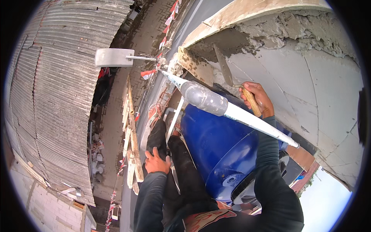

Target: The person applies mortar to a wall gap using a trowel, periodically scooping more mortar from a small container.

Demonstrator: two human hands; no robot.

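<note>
My right hand [258, 97] is closed round the wooden handle of a trowel [223, 65]. The trowel's long metal blade points up and to the left, its tip at the patch of wet mortar [228, 41] along the wall's upper edge. Below the mortar spreads the grey wall [297, 81], marked with joint lines. My left hand [157, 161] lies on my leg with its fingers spread, holding nothing. A white pipe [255, 123] with a grey, wider sleeve slants in front of the wall and crosses over my right forearm in the picture.
A big blue tank [220, 143] stands beside my legs. A curved board [251, 15] borders the mortar at the top. Far below lie a paved street [116, 112], a corrugated roof [62, 85], a street lamp [113, 57], wooden poles [132, 143] and red-and-white flags [147, 74].
</note>
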